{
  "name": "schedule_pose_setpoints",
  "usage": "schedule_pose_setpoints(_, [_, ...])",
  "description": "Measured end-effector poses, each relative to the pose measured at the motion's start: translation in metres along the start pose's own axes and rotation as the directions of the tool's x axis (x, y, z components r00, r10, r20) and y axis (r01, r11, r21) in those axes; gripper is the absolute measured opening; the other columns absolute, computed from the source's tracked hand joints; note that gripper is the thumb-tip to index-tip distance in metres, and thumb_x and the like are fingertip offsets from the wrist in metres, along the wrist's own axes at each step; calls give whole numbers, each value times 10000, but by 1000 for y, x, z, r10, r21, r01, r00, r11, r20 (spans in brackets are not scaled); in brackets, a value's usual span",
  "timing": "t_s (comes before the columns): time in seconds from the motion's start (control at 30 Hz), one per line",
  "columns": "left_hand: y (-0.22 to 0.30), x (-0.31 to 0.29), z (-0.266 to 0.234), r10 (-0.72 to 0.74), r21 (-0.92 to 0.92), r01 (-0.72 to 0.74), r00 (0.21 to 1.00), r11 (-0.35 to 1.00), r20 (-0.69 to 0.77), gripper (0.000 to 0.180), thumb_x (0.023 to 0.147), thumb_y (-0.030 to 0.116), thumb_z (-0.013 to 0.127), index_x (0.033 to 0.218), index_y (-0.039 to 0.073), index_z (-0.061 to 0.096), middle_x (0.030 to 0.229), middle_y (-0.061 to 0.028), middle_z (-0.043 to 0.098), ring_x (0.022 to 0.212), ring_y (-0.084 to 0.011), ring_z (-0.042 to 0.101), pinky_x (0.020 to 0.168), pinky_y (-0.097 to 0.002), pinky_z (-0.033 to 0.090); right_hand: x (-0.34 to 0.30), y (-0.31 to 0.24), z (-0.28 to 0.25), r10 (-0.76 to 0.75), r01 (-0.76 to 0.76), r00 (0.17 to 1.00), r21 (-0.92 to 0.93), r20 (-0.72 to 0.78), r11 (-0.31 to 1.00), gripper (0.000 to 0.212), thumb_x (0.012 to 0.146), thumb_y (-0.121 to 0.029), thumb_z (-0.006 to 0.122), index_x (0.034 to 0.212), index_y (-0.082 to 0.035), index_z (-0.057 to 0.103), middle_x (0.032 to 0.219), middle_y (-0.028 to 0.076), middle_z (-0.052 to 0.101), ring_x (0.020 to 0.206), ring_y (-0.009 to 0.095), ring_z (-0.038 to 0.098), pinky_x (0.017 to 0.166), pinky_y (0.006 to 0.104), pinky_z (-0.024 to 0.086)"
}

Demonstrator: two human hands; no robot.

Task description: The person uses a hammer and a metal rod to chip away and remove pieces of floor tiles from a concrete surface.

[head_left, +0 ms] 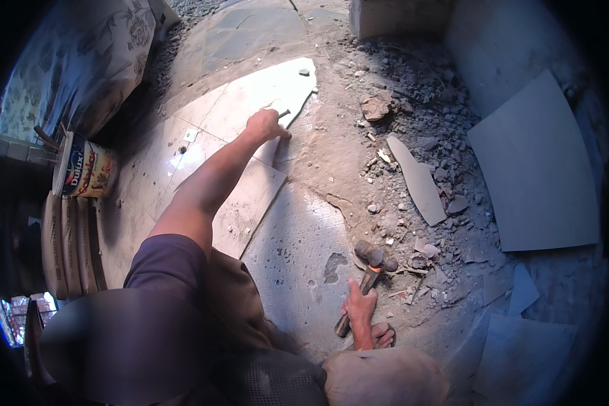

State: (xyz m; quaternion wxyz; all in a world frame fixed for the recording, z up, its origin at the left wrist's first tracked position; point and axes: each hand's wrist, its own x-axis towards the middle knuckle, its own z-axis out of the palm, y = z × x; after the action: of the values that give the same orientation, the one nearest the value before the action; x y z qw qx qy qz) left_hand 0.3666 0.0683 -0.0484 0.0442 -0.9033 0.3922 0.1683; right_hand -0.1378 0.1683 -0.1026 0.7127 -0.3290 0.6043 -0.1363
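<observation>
My left hand (264, 126) is stretched far forward, closed around a dark metal chisel (285, 114). Only one short end of the chisel sticks out past the fingers; the rest is hidden. Beneath that hand runs the broken edge of the pale floor tiles (250, 95), part of them in bright sunlight. Nearer my body, my right hand (361, 308) grips a hammer (372, 277) by its dark handle with an orange band. Its metal head (375, 257) is low over the bare grey floor beside the rubble.
Rubble (413, 95) spreads along the right, with a loose tile shard (416, 179) on it. A large tile piece (538, 176) leans at far right, with more pieces (524, 355) below. A paint bucket (105, 169) stands at left beside stacked brown boards (71, 250).
</observation>
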Motion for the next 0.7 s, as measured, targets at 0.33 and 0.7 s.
schedule_pose_setpoints(0.33, [12, 14, 0, 36, 20, -35, 998, 999, -51, 623, 711, 208, 786, 1270, 127, 523, 1036, -173, 670, 1000, -343, 667, 800, -452, 542, -2, -14, 0, 24, -26, 999, 57, 29, 998, 301, 907, -181, 678, 735, -75, 455, 486, -1, 403, 336, 131, 408, 318, 320, 365])
schedule_pose_setpoints(0.7, [8, -24, -101, -144, -3, 152, 931, 988, -335, 427, 712, 204, 663, 1124, 98, 624, 949, -199, 693, 926, -351, 688, 782, -454, 520, -7, -19, 0, 38, -41, 999, 86, 39, 995, 327, 893, -210, 697, 737, -66, 448, 517, -4, 397, 373, 128, 408, 345, 329, 368])
